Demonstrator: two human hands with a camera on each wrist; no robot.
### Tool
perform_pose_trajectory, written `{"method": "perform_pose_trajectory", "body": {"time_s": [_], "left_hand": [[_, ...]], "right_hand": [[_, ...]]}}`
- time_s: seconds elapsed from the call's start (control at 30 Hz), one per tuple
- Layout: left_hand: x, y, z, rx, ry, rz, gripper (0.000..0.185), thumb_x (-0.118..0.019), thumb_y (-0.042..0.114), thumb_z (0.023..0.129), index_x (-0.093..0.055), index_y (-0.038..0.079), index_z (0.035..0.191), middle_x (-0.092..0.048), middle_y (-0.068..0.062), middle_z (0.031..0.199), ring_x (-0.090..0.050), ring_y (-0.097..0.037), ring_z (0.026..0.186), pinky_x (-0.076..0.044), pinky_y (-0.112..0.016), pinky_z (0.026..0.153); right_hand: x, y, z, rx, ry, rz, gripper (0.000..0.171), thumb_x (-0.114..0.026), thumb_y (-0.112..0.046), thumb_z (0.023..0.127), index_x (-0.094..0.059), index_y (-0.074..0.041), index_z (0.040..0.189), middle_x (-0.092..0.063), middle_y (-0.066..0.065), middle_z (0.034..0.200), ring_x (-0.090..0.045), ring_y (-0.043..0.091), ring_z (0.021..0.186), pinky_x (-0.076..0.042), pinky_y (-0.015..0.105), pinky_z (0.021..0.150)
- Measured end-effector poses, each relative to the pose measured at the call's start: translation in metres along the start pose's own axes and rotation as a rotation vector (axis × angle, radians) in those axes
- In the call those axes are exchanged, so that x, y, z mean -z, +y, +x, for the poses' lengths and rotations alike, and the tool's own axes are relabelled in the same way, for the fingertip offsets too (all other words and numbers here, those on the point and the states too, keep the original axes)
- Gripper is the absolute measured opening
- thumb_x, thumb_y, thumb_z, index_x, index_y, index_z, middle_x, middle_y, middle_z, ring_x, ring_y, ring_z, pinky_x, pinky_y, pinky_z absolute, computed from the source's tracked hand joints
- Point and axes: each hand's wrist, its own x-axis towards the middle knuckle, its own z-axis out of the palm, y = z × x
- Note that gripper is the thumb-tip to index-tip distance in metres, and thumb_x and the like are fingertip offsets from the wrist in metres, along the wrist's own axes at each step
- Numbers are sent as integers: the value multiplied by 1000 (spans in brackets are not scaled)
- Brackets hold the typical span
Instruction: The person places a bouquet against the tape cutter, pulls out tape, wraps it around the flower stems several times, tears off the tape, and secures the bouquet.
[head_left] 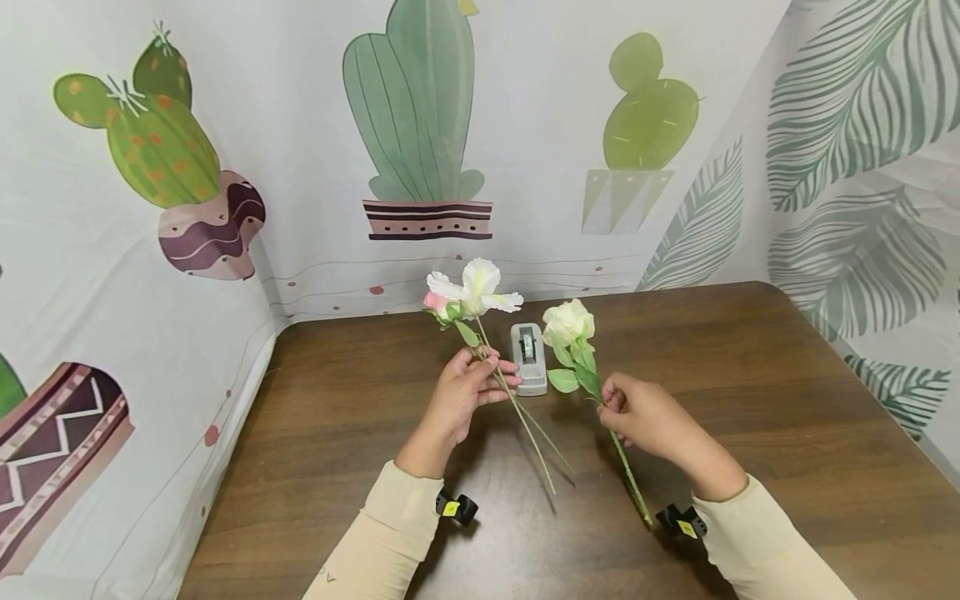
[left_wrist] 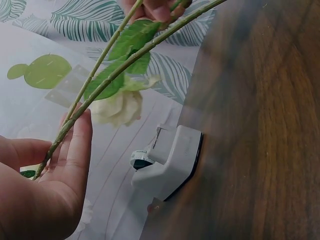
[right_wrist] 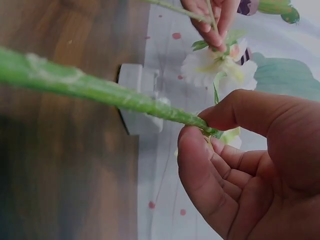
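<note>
Two artificial flowers are in my left hand (head_left: 468, 390), their thin stems pinched between thumb and fingers and crossing below the hand. One is a white flower with wide ruffled petals (head_left: 480, 290); beside it sits a pink rose (head_left: 437, 303), partly covered by the white petals. My right hand (head_left: 647, 414) pinches the green stem (right_wrist: 100, 90) of a cream rose (head_left: 568, 323) just under its leaves (head_left: 577, 372). The cream rose is upright, its stem slanting down toward the right wrist. Between the two hands stands a grey tape dispenser (head_left: 529, 360) with a small roll in it.
The brown wooden table (head_left: 337, 433) carries the dispenser near its far edge. Behind it hangs a white cloth (head_left: 540, 108) printed with cacti and leaves. A black wrist camera (head_left: 457, 508) is strapped at the left cuff, another (head_left: 681, 522) at the right.
</note>
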Motion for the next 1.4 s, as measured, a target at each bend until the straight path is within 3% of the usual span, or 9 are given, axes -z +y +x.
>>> {"method": "perform_pose_trajectory", "body": {"time_s": [0.27, 0.53, 0.8, 1.2, 1.3, 1.4], "left_hand": [[-1, 1, 0, 7, 0, 0, 10, -50, 9, 104, -52, 5, 113, -77, -12, 101, -77, -22, 88, -63, -34, 73], [-1, 1, 0, 20, -14, 13, 8, -50, 9, 104, -52, 6, 111, -77, -8, 99, -76, -19, 85, -62, -34, 73], [-2, 0, -1, 31, -45, 24, 15, -50, 9, 104, -50, -1, 115, -76, -2, 94, -76, -19, 85, -62, -33, 73], [-4, 1, -2, 37, -68, 26, 14, -50, 9, 104, -51, -1, 114, -70, -30, 113, -76, -20, 84, -62, -34, 71], [-4, 1, -1, 40, -78, 29, 16, -50, 9, 105, -50, -3, 115, -72, -26, 110, -76, -24, 87, -62, -34, 72], [-3, 0, -1, 42, -91, 31, 19, -49, 9, 105, -48, -5, 117, -76, -14, 101, -75, -23, 87, -62, -35, 73]], "right_hand": [[-2, -12, 1, 51, 15, -26, 10, -64, -9, 91, -55, -7, 95, -61, 1, 78, -59, 10, 55, -50, 25, 50], [-7, -23, 5, 107, 54, -61, 11, -67, -12, 91, -56, -10, 93, -61, -2, 76, -55, 7, 54, -47, 24, 48], [-11, -31, 13, 153, 131, -87, 11, -69, -13, 90, -59, -11, 92, -61, -4, 75, -53, 5, 59, -45, 22, 56], [-9, -37, 24, 157, 237, -109, 11, -69, -13, 87, -60, -11, 91, -62, -2, 76, -52, 9, 67, -44, 25, 63], [-9, -38, 27, 161, 249, -100, 10, -68, -13, 87, -60, -10, 92, -63, -1, 77, -54, 10, 68, -45, 26, 65], [-8, -40, 30, 159, 257, -89, 10, -68, -12, 88, -60, -9, 94, -64, 0, 78, -55, 11, 70, -46, 27, 66]]}}
